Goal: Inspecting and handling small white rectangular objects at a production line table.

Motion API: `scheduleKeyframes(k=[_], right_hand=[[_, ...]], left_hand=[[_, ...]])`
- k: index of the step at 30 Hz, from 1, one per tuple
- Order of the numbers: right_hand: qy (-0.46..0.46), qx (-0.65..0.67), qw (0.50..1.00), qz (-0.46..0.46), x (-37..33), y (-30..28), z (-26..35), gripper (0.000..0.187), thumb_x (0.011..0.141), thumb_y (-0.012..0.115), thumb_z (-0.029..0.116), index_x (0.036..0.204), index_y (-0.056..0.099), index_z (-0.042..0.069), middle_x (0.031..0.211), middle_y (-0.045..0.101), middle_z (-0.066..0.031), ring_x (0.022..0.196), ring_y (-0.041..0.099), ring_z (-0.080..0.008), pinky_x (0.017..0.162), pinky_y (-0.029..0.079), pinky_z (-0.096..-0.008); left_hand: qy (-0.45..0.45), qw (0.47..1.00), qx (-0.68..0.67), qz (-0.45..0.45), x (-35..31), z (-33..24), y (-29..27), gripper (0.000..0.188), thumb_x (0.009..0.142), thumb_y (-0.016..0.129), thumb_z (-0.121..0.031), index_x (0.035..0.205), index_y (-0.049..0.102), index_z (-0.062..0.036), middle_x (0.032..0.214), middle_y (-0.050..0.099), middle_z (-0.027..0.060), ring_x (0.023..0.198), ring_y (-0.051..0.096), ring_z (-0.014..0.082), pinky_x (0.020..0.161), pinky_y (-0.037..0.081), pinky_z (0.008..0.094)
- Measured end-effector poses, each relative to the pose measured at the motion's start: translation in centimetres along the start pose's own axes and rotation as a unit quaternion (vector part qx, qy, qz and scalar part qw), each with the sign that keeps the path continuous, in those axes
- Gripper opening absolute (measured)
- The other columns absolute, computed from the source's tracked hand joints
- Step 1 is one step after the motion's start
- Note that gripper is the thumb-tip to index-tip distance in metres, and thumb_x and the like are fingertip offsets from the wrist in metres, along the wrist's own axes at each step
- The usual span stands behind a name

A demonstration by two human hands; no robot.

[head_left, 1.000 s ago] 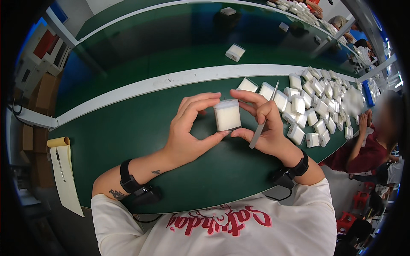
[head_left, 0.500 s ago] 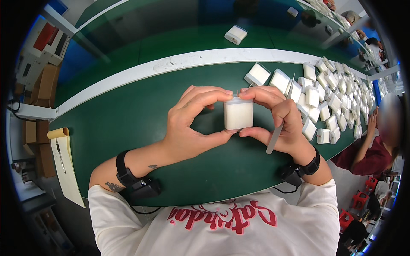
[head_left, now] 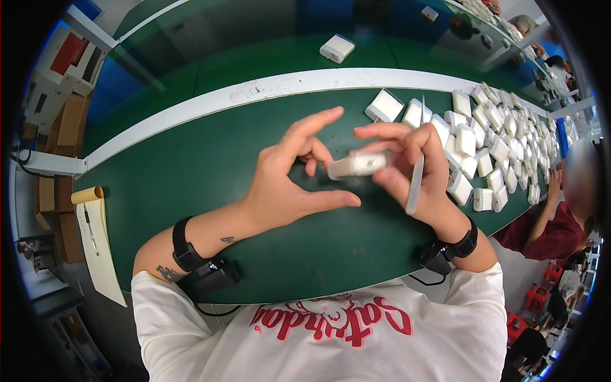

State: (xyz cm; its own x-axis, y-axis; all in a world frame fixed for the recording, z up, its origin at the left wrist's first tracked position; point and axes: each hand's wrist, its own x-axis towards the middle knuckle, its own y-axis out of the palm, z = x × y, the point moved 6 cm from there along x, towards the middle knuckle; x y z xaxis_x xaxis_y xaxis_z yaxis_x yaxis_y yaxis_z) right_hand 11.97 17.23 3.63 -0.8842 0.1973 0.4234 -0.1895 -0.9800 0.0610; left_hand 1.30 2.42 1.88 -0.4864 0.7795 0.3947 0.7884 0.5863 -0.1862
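A small white rectangular block with a clear casing (head_left: 356, 166), smeared by motion, is held above the table with its narrow side showing. My right hand (head_left: 428, 170) pinches its right end between thumb and fingers. The same hand also keeps a pair of metal tweezers (head_left: 415, 184), tips pointing away from me. My left hand (head_left: 277, 170) is open beside the block's left end, thumb and forefinger spread wide. Whether a bent left finger touches the block, I cannot tell.
Many similar white blocks (head_left: 499, 149) crowd the right of the green table (head_left: 280, 267). A white rail (head_left: 254, 92) crosses behind; one block (head_left: 337, 48) lies past it. At left are a notepad (head_left: 105, 264) and pen (head_left: 91, 229). A person in dark red (head_left: 538, 232) sits at right.
The block has turned from its broad upright face to its narrow side. My left hand has let go and spread its fingers; my right hand keeps the block and tweezers.
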Motion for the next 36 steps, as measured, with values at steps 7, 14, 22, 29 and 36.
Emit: scheduleKeyframes(k=[7,14,22,29,36], right_hand=[[0.063,-0.071,0.995,-0.034,-0.4,-0.9,-0.5,0.033,0.095,0.063,-0.001,0.091,0.032,0.008,0.119,0.065,-0.0283,0.098,0.071,-0.0209,0.075,0.058,-0.0279],[-0.073,-0.126,0.988,0.044,0.1,-0.3,0.4,0.058,0.075,0.086,0.001,0.091,0.031,0.009,0.139,0.047,-0.0354,0.096,0.071,-0.0253,0.086,0.061,-0.037],[-0.125,-0.151,0.979,0.054,-0.3,0.3,0.7,0.055,0.078,0.083,0.001,0.09,0.03,0.007,0.13,0.051,-0.0391,0.096,0.073,-0.0286,0.077,0.063,-0.0366],[-0.1,-0.18,0.978,0.03,-0.1,0.0,0.2,0.05,0.08,0.08,-0.003,0.089,0.032,0.007,0.128,0.053,-0.0384,0.096,0.073,-0.0281,0.076,0.062,-0.0345],[-0.063,-0.322,0.939,-0.1,5.9,-2.7,1.6,0.046,0.078,0.082,-0.003,0.086,0.037,0.004,0.129,0.058,-0.0241,0.093,0.071,-0.0197,0.077,0.06,-0.0299]], left_hand=[[0.035,0.999,0.006,0.038,0.1,0.1,1.0,0.075,0.071,0.087,-0.006,0.139,0.056,-0.0084,0.081,0.065,0.0001,0.068,0.051,0.0102,0.064,0.046,0.0235],[0.034,0.999,-0.034,0.001,0.2,0.6,0.4,0.073,0.072,0.089,-0.008,0.135,0.053,-0.0054,0.096,0.066,0.003,0.074,0.05,0.0093,0.071,0.047,0.0237],[0.038,0.999,-0.01,0.009,-0.2,0.5,0.5,0.071,0.071,0.092,-0.019,0.13,0.053,-0.0057,0.095,0.071,0.0034,0.076,0.054,0.01,0.074,0.049,0.0248],[-0.002,0.999,-0.04,-0.001,0.2,1.0,0.8,0.069,0.076,0.088,-0.015,0.133,0.051,-0.0046,0.092,0.069,0.0017,0.071,0.051,0.0089,0.072,0.046,0.0232],[-0.11,0.993,-0.054,0.006,0.1,1.5,0.9,0.071,0.09,0.072,-0.007,0.15,0.033,-0.0018,0.093,0.063,0.0001,0.072,0.047,0.003,0.074,0.044,0.0206]])
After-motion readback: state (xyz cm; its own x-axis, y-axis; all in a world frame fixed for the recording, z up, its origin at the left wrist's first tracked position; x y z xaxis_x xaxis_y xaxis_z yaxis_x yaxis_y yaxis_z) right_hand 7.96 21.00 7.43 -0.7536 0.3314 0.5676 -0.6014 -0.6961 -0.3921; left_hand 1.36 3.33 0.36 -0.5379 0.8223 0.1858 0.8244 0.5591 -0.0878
